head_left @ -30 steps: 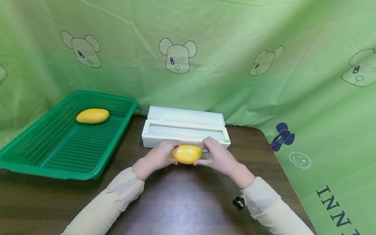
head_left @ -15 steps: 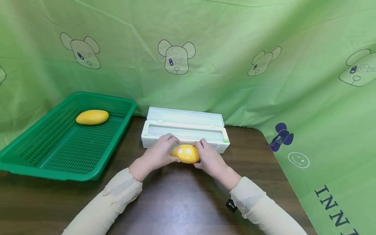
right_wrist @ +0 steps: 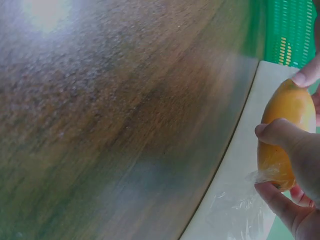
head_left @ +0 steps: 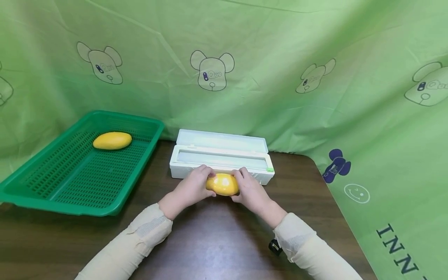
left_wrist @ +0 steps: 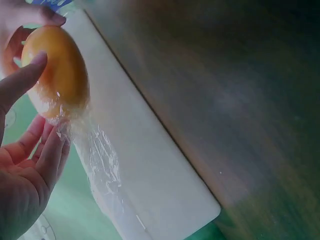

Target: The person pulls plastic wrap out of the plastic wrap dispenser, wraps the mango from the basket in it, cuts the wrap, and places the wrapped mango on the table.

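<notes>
Both hands are on the fruit! The left hand (head_left: 193,187) grips one end of a yellow mango (head_left: 223,184), the right hand (head_left: 252,193) holds the other, just in front of a white cling film dispenser (head_left: 220,168) with its lid raised. Crinkled clear film (left_wrist: 106,167) clings to the fruit. Over left, a second mango (head_left: 112,140) lies in the green basket (head_left: 87,177).

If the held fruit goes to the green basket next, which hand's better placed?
Probably the left hand: it and the right hand both grip the yellow fruit, but the left is nearer the green basket. Clear film trails from the fruit and may need freeing first.
</notes>
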Demonstrator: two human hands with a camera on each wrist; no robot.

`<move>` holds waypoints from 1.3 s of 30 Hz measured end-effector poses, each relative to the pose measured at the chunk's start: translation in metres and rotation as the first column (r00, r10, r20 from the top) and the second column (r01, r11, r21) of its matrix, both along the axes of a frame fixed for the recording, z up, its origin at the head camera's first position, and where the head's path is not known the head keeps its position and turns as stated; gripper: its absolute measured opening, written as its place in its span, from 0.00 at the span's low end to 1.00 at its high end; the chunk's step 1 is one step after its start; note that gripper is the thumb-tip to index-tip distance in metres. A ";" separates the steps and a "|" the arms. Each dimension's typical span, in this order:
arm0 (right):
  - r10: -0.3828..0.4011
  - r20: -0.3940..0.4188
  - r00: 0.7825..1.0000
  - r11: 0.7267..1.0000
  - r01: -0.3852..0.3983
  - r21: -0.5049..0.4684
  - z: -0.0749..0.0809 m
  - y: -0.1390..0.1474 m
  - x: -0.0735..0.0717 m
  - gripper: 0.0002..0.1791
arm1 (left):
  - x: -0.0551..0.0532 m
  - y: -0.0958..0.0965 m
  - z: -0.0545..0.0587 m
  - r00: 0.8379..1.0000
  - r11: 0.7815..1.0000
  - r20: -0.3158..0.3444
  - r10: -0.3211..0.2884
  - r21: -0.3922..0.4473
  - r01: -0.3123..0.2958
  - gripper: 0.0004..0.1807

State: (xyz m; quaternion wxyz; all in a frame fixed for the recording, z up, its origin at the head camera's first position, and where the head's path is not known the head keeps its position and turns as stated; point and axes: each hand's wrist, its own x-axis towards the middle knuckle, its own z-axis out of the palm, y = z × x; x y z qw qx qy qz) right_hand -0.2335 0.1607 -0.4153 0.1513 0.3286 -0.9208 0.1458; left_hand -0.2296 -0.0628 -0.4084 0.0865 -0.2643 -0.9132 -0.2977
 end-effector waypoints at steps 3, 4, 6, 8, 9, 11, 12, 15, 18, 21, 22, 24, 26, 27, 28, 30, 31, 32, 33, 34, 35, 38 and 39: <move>-0.003 0.004 1.000 1.000 0.003 -0.013 -0.001 0.000 -0.001 0.39 | -0.001 0.001 -0.004 1.000 1.000 -0.009 0.008 -0.005 -0.008 0.31; -0.002 0.004 1.000 1.000 0.002 -0.019 -0.001 0.000 -0.001 0.39 | -0.002 0.002 -0.004 1.000 1.000 -0.010 0.008 -0.007 -0.008 0.31; 0.001 0.007 1.000 1.000 -0.001 -0.027 -0.001 0.000 -0.001 0.39 | -0.003 0.002 -0.006 1.000 1.000 -0.011 0.007 -0.013 -0.007 0.31; 0.001 0.004 1.000 0.999 -0.001 -0.034 -0.001 0.000 -0.001 0.39 | -0.005 0.001 -0.006 1.000 1.000 -0.012 0.004 -0.013 -0.005 0.30; -0.001 0.002 1.000 0.999 0.001 -0.038 -0.001 0.000 -0.001 0.39 | -0.006 0.001 -0.006 1.000 1.000 -0.010 0.004 -0.008 -0.004 0.29; -0.001 -0.006 1.000 0.999 0.000 -0.047 -0.001 0.001 -0.002 0.38 | -0.008 0.000 -0.005 1.000 1.000 -0.002 0.008 0.001 -0.008 0.28; -0.001 -0.014 1.000 0.999 0.000 -0.050 -0.001 0.001 -0.003 0.38 | -0.009 -0.001 -0.005 1.000 1.000 0.003 0.010 0.006 -0.010 0.28; 0.006 -0.038 0.999 0.998 -0.008 -0.054 -0.003 0.003 -0.004 0.37 | -0.011 -0.002 -0.004 1.000 1.000 0.026 0.012 0.016 -0.012 0.27; 0.015 -0.071 0.997 0.999 -0.018 -0.043 -0.004 0.005 -0.005 0.36 | -0.013 -0.002 -0.005 0.999 1.000 0.035 0.012 0.018 -0.013 0.28; 0.022 -0.103 0.994 0.999 -0.026 -0.041 -0.005 0.007 -0.007 0.35 | -0.015 -0.002 -0.005 0.999 1.000 0.033 0.013 0.026 -0.014 0.27; 0.022 -0.114 0.993 0.999 -0.027 -0.041 -0.005 0.008 -0.007 0.35 | -0.015 -0.002 -0.004 0.999 1.000 0.035 0.014 0.027 -0.015 0.28; 0.028 -0.129 0.991 0.998 -0.034 -0.044 -0.005 0.009 -0.008 0.34 | -0.015 -0.001 -0.004 0.999 1.000 0.038 0.011 0.027 -0.012 0.28; 0.035 -0.135 0.990 0.998 -0.042 -0.046 -0.006 0.010 -0.008 0.34 | -0.015 -0.001 -0.003 0.999 1.000 0.043 0.009 0.017 -0.010 0.28; 0.039 -0.138 0.990 0.998 -0.045 -0.045 -0.007 0.011 -0.008 0.35 | -0.015 -0.001 -0.003 0.999 1.000 0.046 0.008 0.013 -0.008 0.28; 0.041 -0.141 0.989 0.998 -0.048 -0.043 -0.008 0.011 -0.009 0.35 | -0.015 -0.002 -0.003 0.999 1.000 0.049 0.005 0.010 -0.006 0.28; 0.045 -0.141 0.989 0.998 -0.052 -0.044 -0.008 0.012 -0.009 0.35 | -0.016 -0.002 -0.003 0.999 1.000 0.051 0.002 0.001 -0.002 0.28; 0.045 -0.140 0.989 0.998 -0.052 -0.045 -0.009 0.012 -0.010 0.35 | -0.016 -0.002 -0.003 0.999 1.000 0.051 0.001 -0.005 -0.001 0.28; 0.045 -0.139 0.989 0.998 -0.052 -0.046 -0.009 0.012 -0.010 0.35 | -0.017 -0.002 -0.002 0.999 1.000 0.051 -0.001 -0.010 0.001 0.28; 0.046 -0.136 0.990 0.997 -0.053 -0.048 -0.009 0.012 -0.010 0.36 | -0.017 -0.002 -0.002 0.999 1.000 0.051 -0.003 -0.015 0.003 0.27; 0.046 -0.133 0.990 0.997 -0.053 -0.050 -0.008 0.012 -0.011 0.36 | -0.018 -0.002 -0.002 0.999 1.000 0.052 -0.004 -0.020 0.005 0.27; 0.046 -0.128 0.991 0.997 -0.053 -0.050 -0.008 0.012 -0.011 0.36 | -0.019 -0.002 -0.001 0.998 1.000 0.055 -0.008 -0.027 0.010 0.27; 0.048 -0.112 0.993 0.998 -0.053 -0.043 -0.008 0.012 -0.012 0.36 | -0.021 -0.002 -0.002 0.998 0.999 0.056 -0.018 -0.045 0.020 0.25; 0.047 -0.104 0.993 0.998 -0.052 -0.041 -0.008 0.012 -0.013 0.36 | -0.022 -0.002 -0.002 0.998 0.998 0.055 -0.022 -0.052 0.025 0.23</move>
